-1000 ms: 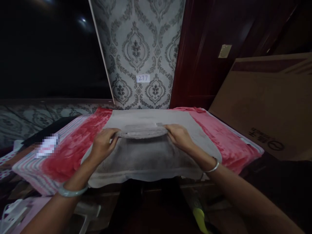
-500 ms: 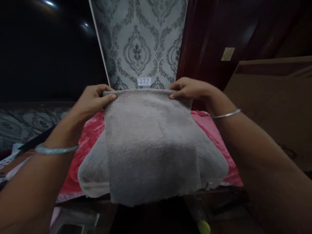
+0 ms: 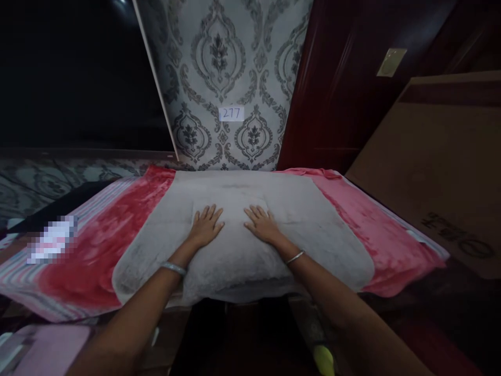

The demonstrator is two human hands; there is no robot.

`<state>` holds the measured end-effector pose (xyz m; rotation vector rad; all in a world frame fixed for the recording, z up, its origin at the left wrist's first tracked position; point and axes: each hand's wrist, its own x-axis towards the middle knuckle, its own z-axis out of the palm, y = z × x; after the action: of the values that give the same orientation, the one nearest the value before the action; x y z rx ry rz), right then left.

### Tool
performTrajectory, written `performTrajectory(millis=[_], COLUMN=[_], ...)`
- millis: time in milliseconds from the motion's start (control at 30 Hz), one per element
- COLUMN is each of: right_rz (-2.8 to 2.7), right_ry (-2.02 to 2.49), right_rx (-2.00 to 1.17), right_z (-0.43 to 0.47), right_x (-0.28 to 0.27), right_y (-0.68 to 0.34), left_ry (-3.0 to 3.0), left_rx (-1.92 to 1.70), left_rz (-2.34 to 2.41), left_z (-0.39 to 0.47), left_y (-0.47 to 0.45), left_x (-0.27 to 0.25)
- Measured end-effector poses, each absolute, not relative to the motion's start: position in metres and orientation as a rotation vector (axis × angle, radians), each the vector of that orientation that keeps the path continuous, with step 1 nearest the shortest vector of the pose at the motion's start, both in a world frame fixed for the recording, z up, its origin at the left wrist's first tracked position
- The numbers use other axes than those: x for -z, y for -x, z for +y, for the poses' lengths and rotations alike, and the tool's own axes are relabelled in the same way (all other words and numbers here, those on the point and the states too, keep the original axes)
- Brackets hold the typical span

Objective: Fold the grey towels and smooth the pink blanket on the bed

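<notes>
A grey fluffy cloth [image 3: 235,261], much like a towel, lies spread over a larger grey mat [image 3: 329,240], its near edge hanging toward me. My left hand [image 3: 206,225] rests flat on the cloth's left half, fingers spread, a pale bangle on the wrist. On the right half, my right hand [image 3: 263,223] presses down palm first with its fingers apart, a thin silver bangle behind it. Neither hand grips anything. Beneath the mat is a red and pink patterned blanket [image 3: 97,250] with striped borders.
A dark screen [image 3: 78,78] stands at the back left. Patterned wallpaper [image 3: 219,52] carries a label marked 277 [image 3: 231,113]. A large cardboard box [image 3: 442,156] is at the right, beside a dark red panel [image 3: 324,89]. Something yellow-green [image 3: 324,360] shows low down.
Both hands have let go of the cloth's raised far edge and come down flat onto it. The cloth has dropped from hanging upright to lying on the mat.
</notes>
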<state>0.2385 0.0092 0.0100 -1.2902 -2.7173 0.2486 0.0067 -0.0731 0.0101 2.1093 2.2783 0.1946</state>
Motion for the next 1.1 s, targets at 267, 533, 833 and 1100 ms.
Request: performTrajectory(millis=[267, 533, 833, 1100], right_rz=[-2.752, -2.733, -2.746, -2.67], right_ry=[1.355, 1.37, 0.981, 0.938], right_rx=[-0.328, -0.344, -0.257, -0.27], right_z=[0.01, -0.037, -0.091, -0.091], right_x=[-0.006, -0.02, -0.005, 0.009], right_y=[-0.246, -0.269, -0.252, -0.26], left_ry=[-2.074, -2.022, -2.272, -2.141], left_rx=[-0.121, -0.084, -0.065, 0.012], left_rz=[2.294, 2.247, 2.054, 2.16], left_z=[-0.073, -0.081, -0.028, 0.024], left_y=[-0.008, -0.024, -0.045, -0.033], left_x=[-0.012, -0.027, -0.023, -0.026])
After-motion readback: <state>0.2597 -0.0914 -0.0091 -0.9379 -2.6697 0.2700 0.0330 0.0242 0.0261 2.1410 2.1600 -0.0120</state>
